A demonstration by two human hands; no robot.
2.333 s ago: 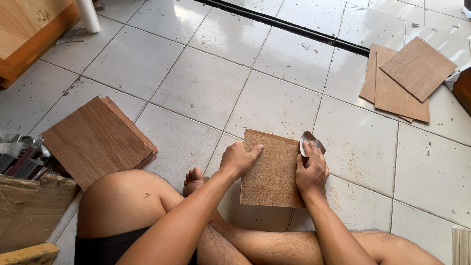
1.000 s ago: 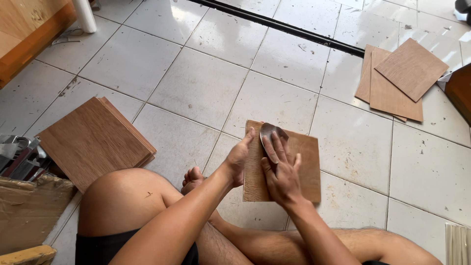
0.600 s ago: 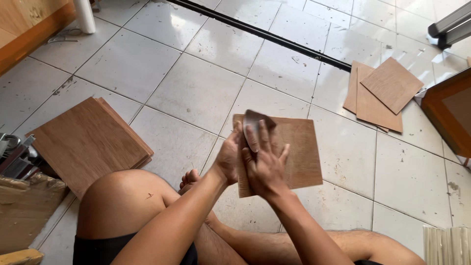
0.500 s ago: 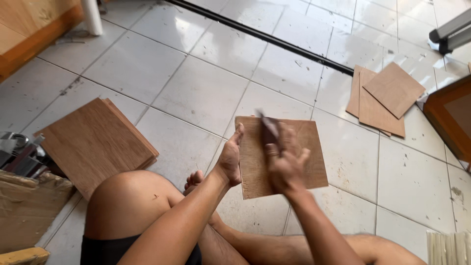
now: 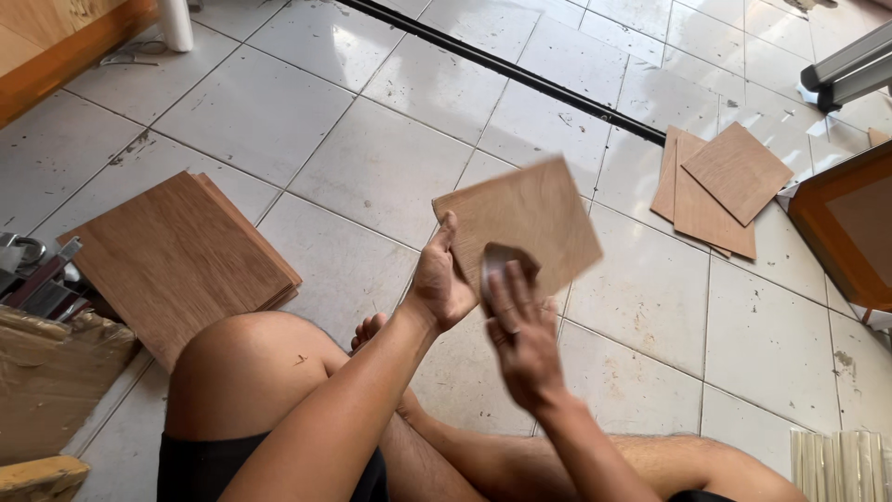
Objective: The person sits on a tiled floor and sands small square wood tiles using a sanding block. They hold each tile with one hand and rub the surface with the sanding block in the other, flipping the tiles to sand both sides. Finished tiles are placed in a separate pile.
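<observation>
I sit on a tiled floor with my legs folded. My left hand (image 5: 442,277) grips the near left edge of a square brown wooden panel (image 5: 530,216) and holds it tilted up off the floor. My right hand (image 5: 518,327) presses a small dark piece of sandpaper (image 5: 498,257) against the panel's near edge. The panel and my right hand are blurred by motion.
A stack of similar wooden panels (image 5: 177,260) lies on the floor at my left. More panels (image 5: 715,186) lie at the far right beside an orange wooden frame (image 5: 841,218). Tools (image 5: 32,274) and cardboard (image 5: 51,381) sit at the left edge. A dark floor track (image 5: 502,70) runs across the back.
The panel lay flat on the floor while my right hand rubbed across its top. Now my left hand has lifted and tilted it, and my right hand has come back to its near edge.
</observation>
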